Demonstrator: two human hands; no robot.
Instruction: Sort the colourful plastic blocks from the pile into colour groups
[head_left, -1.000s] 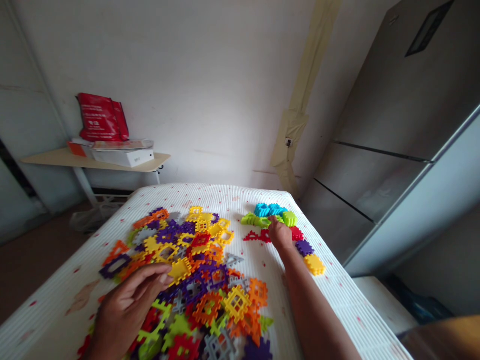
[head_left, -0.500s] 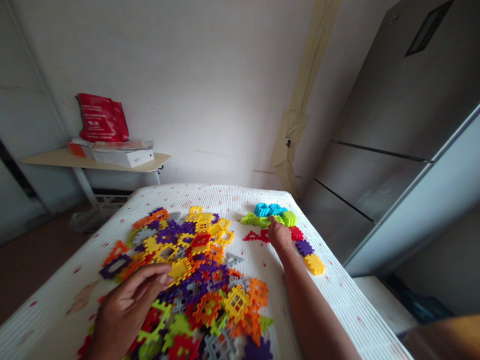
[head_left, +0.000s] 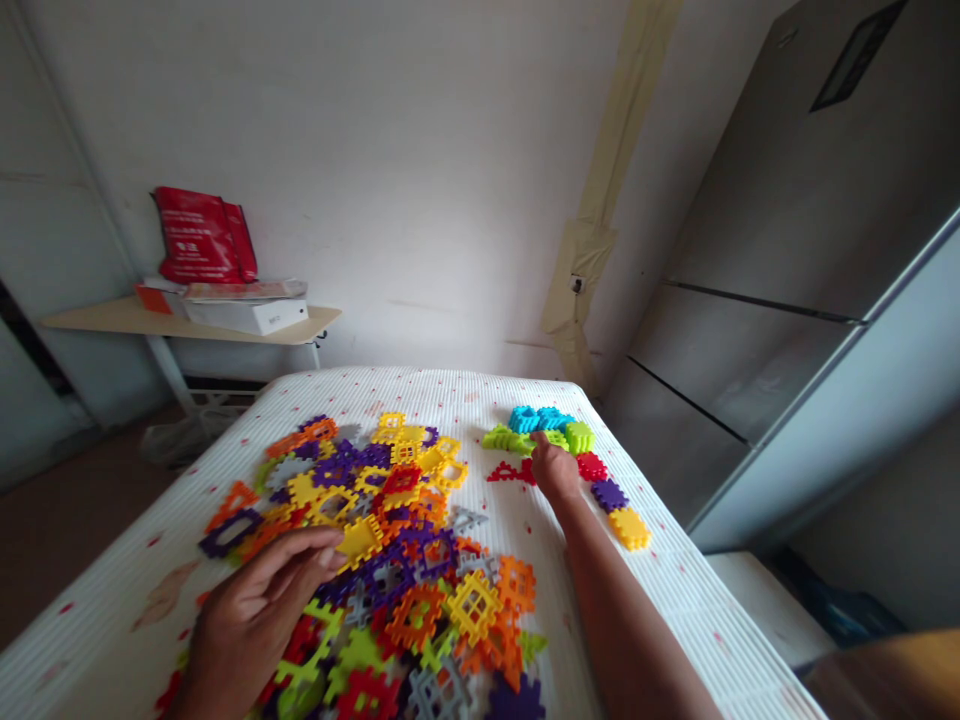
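Note:
My left hand (head_left: 259, 590) pinches a flat yellow interlocking tile (head_left: 360, 542) between thumb and fingertips, over a mixed pile of notched plastic tiles (head_left: 412, 612). My right hand (head_left: 556, 468) reaches to the far right of the table, its fingers curled down among sorted tiles. Just beyond it lie light green tiles (head_left: 507, 438) and a stack of light green squares (head_left: 580, 437). Red tiles (head_left: 504, 472) show on its left, and a red square stack (head_left: 592, 466) on its right. Whatever its fingertips hold is hidden behind the hand.
Blue tiles (head_left: 553, 419) stand behind the green ones. A purple stack (head_left: 609, 495) and a yellow stack (head_left: 630, 529) sit along the right side of the cloth-covered table (head_left: 480, 388). A fridge (head_left: 757, 250) rises at right; a side table (head_left: 112, 316) stands at back left.
My right hand has shifted very slightly left among the sorted tiles. My left hand and its yellow tile have stayed in place.

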